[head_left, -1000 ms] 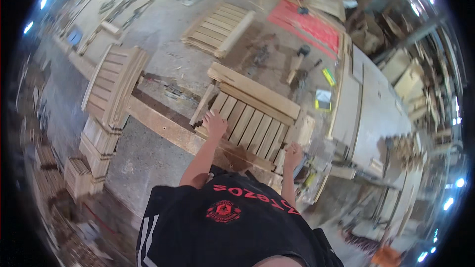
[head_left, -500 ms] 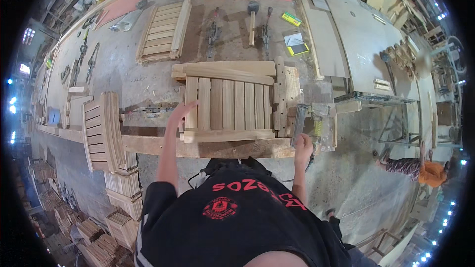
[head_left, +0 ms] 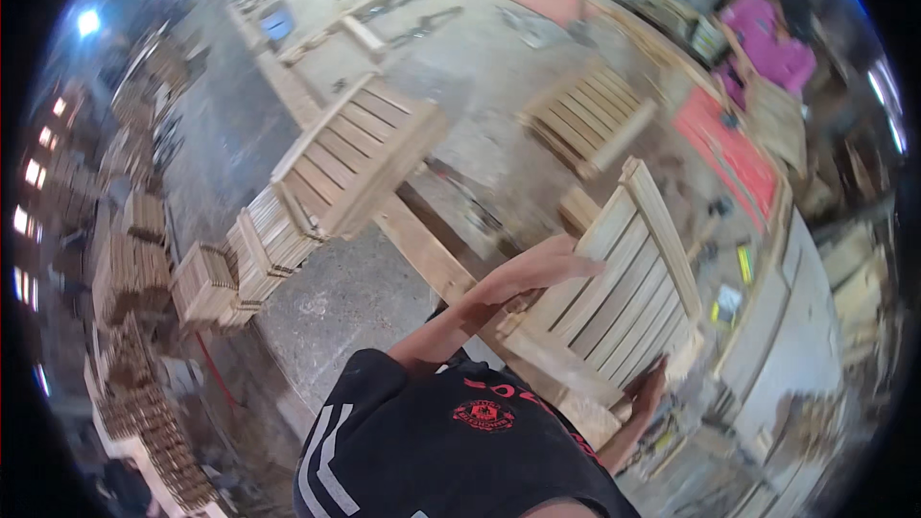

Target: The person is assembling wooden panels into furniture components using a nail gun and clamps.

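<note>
A slatted wooden panel [head_left: 614, 293], light brown and framed by thicker rails, stands at a slant in front of me. My left hand [head_left: 552, 264] is at its left end, fingers reaching over the outer slat. At the near right corner my right hand [head_left: 650, 388] grips the panel's edge, its fingers partly hidden and blurred. Whether the panel is clear of the bench beneath cannot be made out.
To the left, a stack of similar slatted panels [head_left: 350, 149] sits on the bench edge. Another slatted panel [head_left: 590, 115] lies farther back. Bundled wooden pieces [head_left: 269, 240] stand beside the bench. A person in a purple top [head_left: 772, 48] works at the far right.
My view has swung left. My right hand has let go of the clamp handle and taken the panel's right end. The panel now appears tilted, with both hands at it.
</note>
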The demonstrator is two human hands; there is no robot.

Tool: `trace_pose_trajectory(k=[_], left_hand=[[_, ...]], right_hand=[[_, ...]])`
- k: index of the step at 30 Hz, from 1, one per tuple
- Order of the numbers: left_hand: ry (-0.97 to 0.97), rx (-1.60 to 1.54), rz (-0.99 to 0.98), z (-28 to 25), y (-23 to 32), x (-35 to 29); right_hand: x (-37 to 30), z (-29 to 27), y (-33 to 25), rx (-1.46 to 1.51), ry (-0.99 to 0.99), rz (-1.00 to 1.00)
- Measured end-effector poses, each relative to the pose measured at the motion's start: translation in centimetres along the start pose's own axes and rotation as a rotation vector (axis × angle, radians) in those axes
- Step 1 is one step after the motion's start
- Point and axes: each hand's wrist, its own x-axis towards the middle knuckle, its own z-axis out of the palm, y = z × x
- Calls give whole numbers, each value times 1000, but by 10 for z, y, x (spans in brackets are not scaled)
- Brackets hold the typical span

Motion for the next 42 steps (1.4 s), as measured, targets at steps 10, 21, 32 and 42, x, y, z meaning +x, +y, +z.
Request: trace_pose_trajectory(k=[10, 21, 32, 42], left_hand=[[814, -91, -36, -293, -164, -136], [1454, -219, -349, -376, -249, -231], [1519, 341, -661, -384, -247, -238], [1208, 431, -362, -322, -291, -230]], right_hand=[[-121, 485, -126, -523, -276, -661], [-194, 861, -132, -1124, -884, -903], [-158, 937, -103, -1145, -840, -1229], [-102, 864, -131, -1374, -1327, -1261]])
